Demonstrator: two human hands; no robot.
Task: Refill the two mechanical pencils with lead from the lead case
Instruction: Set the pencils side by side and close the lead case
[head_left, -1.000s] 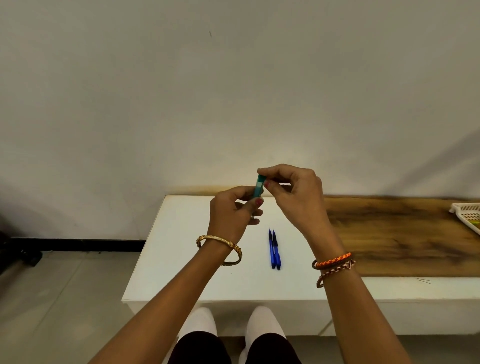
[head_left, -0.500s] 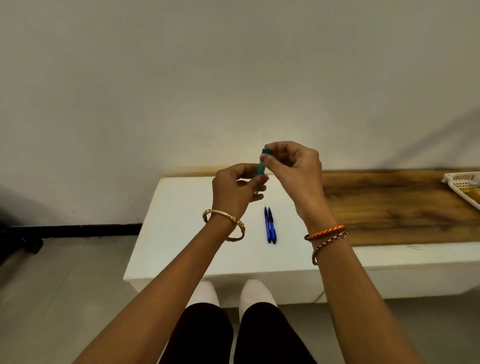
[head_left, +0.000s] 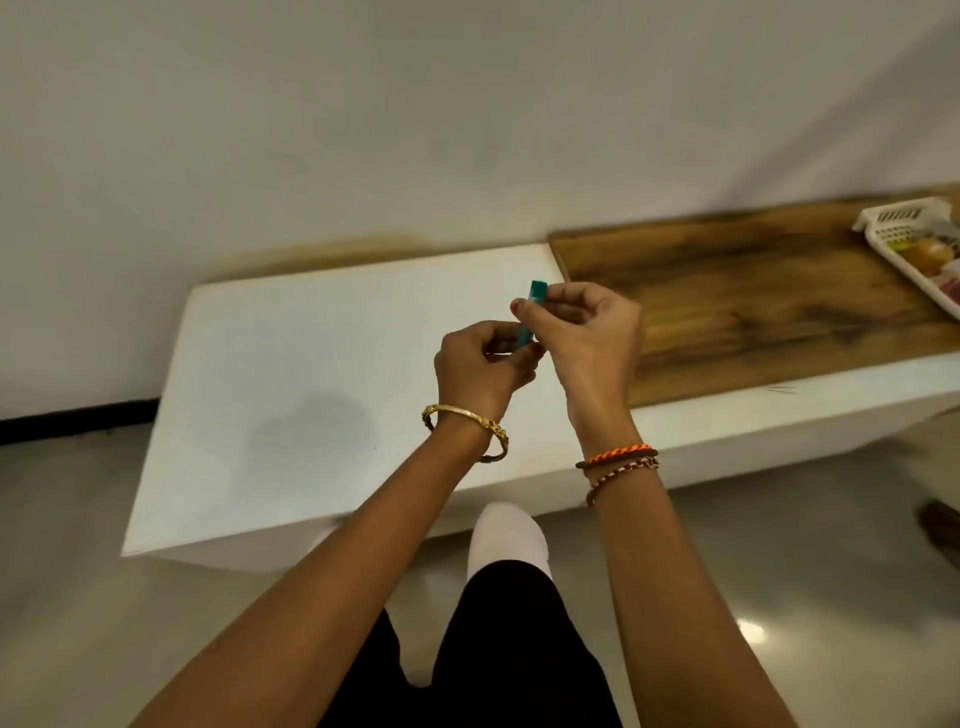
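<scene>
A small teal lead case (head_left: 531, 312) stands nearly upright in the air above the white table (head_left: 291, 395). My left hand (head_left: 480, 366) grips its lower end. My right hand (head_left: 584, 338) pinches its upper part between thumb and fingers. The two blue mechanical pencils are hidden, apparently behind my hands and wrists. Whether the case's cap is open I cannot tell.
A dark wooden board (head_left: 753, 301) lies on the table to the right. A white plastic basket (head_left: 914, 244) with items in it sits at the far right. The wall runs close behind the table. My knees and feet are below, by the table's front edge.
The view has tilted and swung left, so the table now runs slanted. Both hands stay on the lead case, a little lower in view. The pencils have gone out of sight behind my hands.
</scene>
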